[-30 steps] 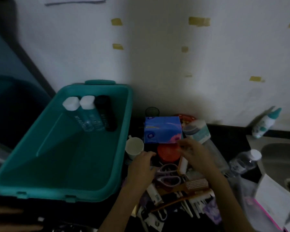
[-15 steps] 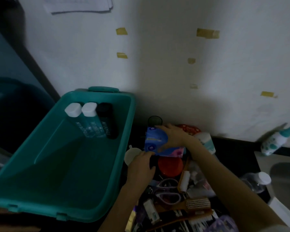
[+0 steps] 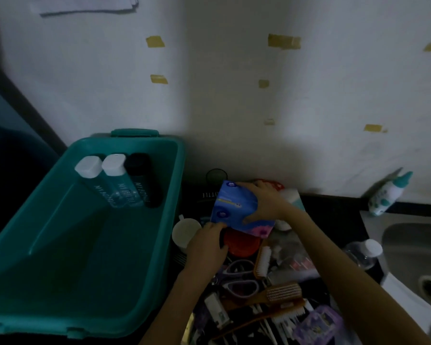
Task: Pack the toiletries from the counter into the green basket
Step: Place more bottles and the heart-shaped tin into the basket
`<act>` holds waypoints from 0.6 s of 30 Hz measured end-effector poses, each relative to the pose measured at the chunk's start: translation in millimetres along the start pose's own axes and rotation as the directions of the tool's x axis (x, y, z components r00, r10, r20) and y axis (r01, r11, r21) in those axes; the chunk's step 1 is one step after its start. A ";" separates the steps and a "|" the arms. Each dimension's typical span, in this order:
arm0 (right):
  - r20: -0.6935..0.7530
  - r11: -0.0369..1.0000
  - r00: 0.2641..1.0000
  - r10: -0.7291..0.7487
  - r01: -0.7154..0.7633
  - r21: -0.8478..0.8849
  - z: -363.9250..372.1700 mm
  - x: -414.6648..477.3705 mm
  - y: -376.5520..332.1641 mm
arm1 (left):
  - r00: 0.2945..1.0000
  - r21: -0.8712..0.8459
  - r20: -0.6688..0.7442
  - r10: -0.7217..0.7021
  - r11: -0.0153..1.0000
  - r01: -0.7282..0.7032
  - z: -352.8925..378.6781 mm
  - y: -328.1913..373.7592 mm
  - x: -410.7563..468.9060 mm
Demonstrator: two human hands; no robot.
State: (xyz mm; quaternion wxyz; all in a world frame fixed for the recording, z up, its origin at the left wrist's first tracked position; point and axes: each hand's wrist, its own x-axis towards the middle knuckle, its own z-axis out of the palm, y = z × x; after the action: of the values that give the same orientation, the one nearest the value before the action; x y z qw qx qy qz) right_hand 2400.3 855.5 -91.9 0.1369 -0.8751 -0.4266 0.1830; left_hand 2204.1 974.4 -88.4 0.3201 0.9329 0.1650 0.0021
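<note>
Right hand (image 3: 264,202) grips a tilted blue tissue pack (image 3: 232,207); left hand (image 3: 207,247) touches its lower corner, grasp unclear. Just left, the green basket (image 3: 168,215) holds 3 bottles (image 3: 125,181) against its far wall.

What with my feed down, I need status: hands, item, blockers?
Right hand grips blue tissue pack, tilted. Left hand at pack's lower corner, grip unclear. Green basket alongside, mostly empty. White cup stands between.

Dim in here. Pale bluish light washes the wall (image 3: 346,90) far right; a broad soft shadow darkens its middle. The green basket (image 3: 171,185) turns murky at its near end; the blue tissue pack (image 3: 232,207) looks soft-edged.
</note>
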 end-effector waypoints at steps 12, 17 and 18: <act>-0.260 0.926 0.891 0.372 -0.377 0.033 -83.4 -71.9 90.8 | 0.963 -0.002 0.090 0.252 0.967 -0.253 46.6 70.0 36.1; -0.215 0.733 0.702 0.679 -0.667 0.137 -63.2 -82.7 132.0 | 0.942 -0.032 0.230 0.243 0.970 -0.243 71.7 64.7 30.3; -0.191 0.691 0.664 0.723 -0.693 0.205 -58.5 -83.6 137.8 | 0.942 -0.025 0.235 0.241 0.970 -0.242 74.4 63.3 30.3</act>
State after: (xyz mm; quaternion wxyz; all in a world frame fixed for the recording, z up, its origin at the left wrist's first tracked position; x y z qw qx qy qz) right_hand 2474.3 701.5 -77.1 0.1591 -0.9783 -0.0200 0.1311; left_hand 2260.3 892.5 -112.8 0.3328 0.9404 0.0100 -0.0698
